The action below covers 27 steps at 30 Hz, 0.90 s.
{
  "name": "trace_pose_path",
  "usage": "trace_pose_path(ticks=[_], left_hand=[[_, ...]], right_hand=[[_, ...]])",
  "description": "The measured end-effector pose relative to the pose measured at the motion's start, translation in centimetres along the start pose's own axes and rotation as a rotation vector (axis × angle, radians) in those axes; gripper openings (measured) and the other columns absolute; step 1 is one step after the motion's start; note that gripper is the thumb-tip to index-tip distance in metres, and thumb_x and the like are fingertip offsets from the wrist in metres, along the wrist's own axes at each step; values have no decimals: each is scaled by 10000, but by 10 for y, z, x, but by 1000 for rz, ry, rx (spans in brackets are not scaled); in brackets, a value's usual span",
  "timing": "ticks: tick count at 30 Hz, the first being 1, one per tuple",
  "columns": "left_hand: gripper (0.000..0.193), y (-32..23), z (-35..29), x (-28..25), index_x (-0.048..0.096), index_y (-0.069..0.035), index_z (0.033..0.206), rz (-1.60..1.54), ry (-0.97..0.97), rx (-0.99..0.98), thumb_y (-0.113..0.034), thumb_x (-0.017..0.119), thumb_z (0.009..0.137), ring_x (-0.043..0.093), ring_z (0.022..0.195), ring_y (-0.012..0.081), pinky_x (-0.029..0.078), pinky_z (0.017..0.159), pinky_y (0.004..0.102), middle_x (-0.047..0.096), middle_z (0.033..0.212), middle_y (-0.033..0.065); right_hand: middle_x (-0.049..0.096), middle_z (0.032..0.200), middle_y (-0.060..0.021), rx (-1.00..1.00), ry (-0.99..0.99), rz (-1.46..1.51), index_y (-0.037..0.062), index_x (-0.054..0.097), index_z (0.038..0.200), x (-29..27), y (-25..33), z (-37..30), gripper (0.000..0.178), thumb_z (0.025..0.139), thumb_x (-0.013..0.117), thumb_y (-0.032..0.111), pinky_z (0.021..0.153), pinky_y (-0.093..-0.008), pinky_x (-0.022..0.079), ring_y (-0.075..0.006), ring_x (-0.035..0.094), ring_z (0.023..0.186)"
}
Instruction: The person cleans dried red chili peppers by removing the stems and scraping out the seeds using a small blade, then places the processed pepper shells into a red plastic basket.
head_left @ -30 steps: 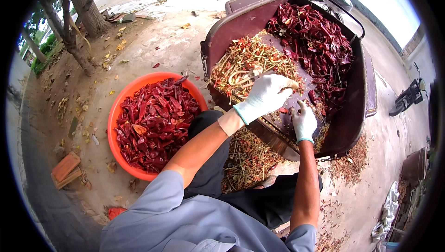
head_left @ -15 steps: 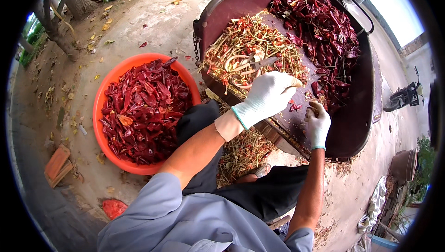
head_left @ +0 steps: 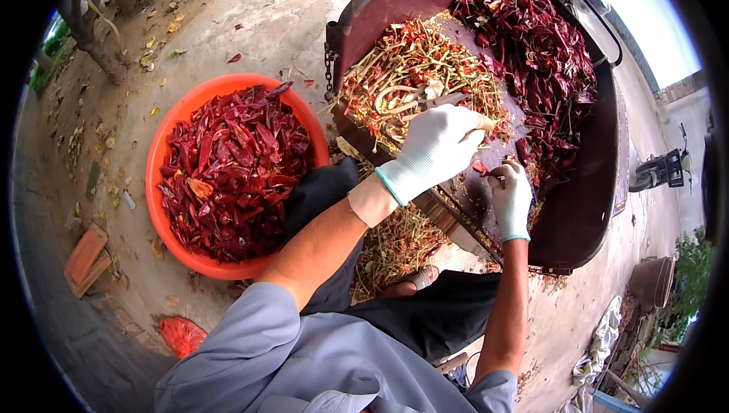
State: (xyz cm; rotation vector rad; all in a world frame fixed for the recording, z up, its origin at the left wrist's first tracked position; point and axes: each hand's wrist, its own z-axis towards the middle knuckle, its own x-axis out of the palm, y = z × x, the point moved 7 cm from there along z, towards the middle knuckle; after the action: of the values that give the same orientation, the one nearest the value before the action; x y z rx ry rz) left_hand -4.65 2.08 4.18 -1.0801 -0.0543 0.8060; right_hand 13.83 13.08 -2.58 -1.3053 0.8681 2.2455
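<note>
My left hand [head_left: 440, 146], in a white knitted glove, is closed above the near side of a maroon cart bed [head_left: 558, 252]; what its fingers hold, if anything, is hidden. Just right of it, my right hand [head_left: 512, 199], gloved too, has its fingers curled together at the fingertips; I cannot make out what is in them. A small red chili piece [head_left: 478, 166] shows between the hands. Beyond my left hand, scissors [head_left: 449, 99] lie partly covered on a heap of chili stems [head_left: 414, 64]. Whole dried red chilies [head_left: 531, 56] are piled at the bed's far right.
An orange basin [head_left: 158, 208] full of dried red chilies [head_left: 235, 170] stands on the ground to my left. More stems [head_left: 402, 242] lie by my foot. Bricks [head_left: 87, 255] and a red plastic bag [head_left: 181, 335] are at the lower left. A chain [head_left: 329, 71] hangs from the cart's corner.
My right hand has moved slightly left, nearer my left hand, and its fingers have drawn in. My left hand stays closed in nearly the same place. The view has shifted slightly.
</note>
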Motion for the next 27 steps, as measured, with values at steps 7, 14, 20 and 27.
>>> trace_pose_path(ticks=[7, 14, 20, 27], left_hand=[[146, 4, 2, 8, 750, -98, 972, 10, -12, 38, -138, 653, 870, 709, 767, 202, 547, 684, 309, 729, 880, 87], [186, 13, -7, 19, 729, -55, 1026, -208, 4, -141, -166, 660, 893, 699, 810, 154, 544, 717, 285, 730, 928, 106], [453, 33, -34, 84, 625, -23, 1233, -1013, 108, -708, -396, 556, 986, 661, 932, 151, 564, 776, 297, 687, 1070, 74], [428, 48, -54, 112, 631, -29, 1164, -1419, 88, -887, -384, 431, 1036, 645, 916, 155, 539, 818, 306, 668, 1040, 60]], right_hand=[[650, 873, -151, -10, 182, -36, 25, 626, 893, 35, -1, 11, 124, 797, 689, 71, 746, -410, 507, -346, 636, 823], [670, 827, -83, 496, 80, 692, -36, 622, 959, 1, -13, -9, 93, 873, 648, -13, 629, -256, 567, -112, 640, 685], [682, 807, -70, 284, -98, 547, -3, 646, 942, -58, 59, -2, 88, 858, 671, -6, 614, -264, 531, -114, 649, 665], [667, 1071, -104, 28, -72, 87, 76, 680, 1090, -53, 98, 1, 279, 824, 724, 148, 774, -336, 546, -284, 679, 898]])
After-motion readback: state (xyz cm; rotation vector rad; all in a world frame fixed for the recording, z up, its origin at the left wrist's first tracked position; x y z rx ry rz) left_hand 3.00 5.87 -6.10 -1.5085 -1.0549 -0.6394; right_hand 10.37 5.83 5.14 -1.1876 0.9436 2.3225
